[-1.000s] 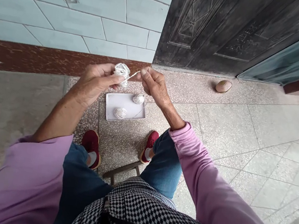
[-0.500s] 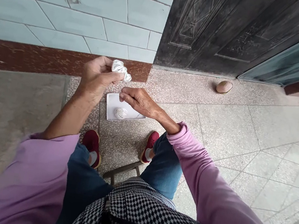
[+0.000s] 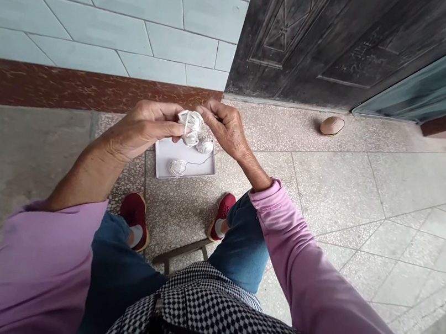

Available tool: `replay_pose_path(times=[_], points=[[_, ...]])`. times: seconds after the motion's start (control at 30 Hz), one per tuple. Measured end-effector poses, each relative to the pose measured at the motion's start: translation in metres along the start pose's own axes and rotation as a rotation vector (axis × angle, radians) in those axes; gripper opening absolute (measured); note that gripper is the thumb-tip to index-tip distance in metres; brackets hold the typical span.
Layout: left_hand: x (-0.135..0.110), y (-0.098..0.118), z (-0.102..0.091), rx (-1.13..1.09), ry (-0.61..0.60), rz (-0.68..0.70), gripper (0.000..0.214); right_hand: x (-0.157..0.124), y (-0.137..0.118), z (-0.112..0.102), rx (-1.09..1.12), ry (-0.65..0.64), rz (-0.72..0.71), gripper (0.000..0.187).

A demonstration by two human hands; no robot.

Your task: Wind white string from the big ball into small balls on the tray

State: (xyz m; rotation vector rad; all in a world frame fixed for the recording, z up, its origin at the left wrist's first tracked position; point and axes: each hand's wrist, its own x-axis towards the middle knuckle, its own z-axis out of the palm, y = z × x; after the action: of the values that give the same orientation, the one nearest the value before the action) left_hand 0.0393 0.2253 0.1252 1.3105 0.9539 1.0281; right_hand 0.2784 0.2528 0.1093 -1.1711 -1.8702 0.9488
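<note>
A left hand (image 3: 145,127) pinches a white yarn bundle (image 3: 190,122), long axis roughly far to near, above a shallow tray (image 3: 166,152).
The right hand (image 3: 228,132) curls at the bundle's right, its hold unclear; pale marks (image 3: 360,58) on the dark door (image 3: 305,67) are illegible.

Left hand (image 3: 145,125): grips a bundle of white yarn (image 3: 191,123) between thumb and fingers. Right hand (image 3: 228,129): fingertips at the bundle's right edge; any strand between them too small to make out. Below: shallow white tray (image 3: 162,152) on the speckled floor (image 3: 330,177), containing a near yarn ball (image 3: 177,168) and a far yarn ball (image 3: 205,146). Thin dark line runs across tray, right of near ball. Red shoes (image 3: 134,214) either side. Rounded pinkish object (image 3: 332,126) near dark door (image 3: 295,44).
</note>
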Motion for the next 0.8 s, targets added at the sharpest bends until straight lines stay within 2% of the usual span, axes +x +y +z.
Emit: replay_pose_path(times=[0.1, 0.3, 0.43, 0.53, 0.63, 0.8], points=[[0.002, -0.001, 0.003, -0.110, -0.012, -0.034, 0.030, 0.005, -0.004, 0.011, 0.080, -0.071, 0.026, 0.076], [0.009, 0.000, 0.001, -0.203, 0.218, 0.002, 0.045, 0.000, -0.024, 0.024, 0.089, -0.177, 0.142, 0.074], [0.018, -0.002, -0.011, -0.055, 0.351, 0.025, 0.035, -0.020, -0.037, 0.025, 0.013, -0.327, 0.089, 0.061], [0.022, -0.007, -0.016, 0.145, 0.391, 0.042, 0.031, -0.027, -0.042, 0.020, 0.002, -0.347, 0.054, 0.053], [0.020, -0.009, -0.014, 0.228, 0.311, 0.028, 0.035, -0.023, -0.038, 0.010, 0.029, -0.207, 0.000, 0.049], [0.004, 0.001, -0.001, 0.146, -0.042, -0.083, 0.030, -0.007, -0.015, -0.002, 0.007, 0.006, 0.067, 0.054]])
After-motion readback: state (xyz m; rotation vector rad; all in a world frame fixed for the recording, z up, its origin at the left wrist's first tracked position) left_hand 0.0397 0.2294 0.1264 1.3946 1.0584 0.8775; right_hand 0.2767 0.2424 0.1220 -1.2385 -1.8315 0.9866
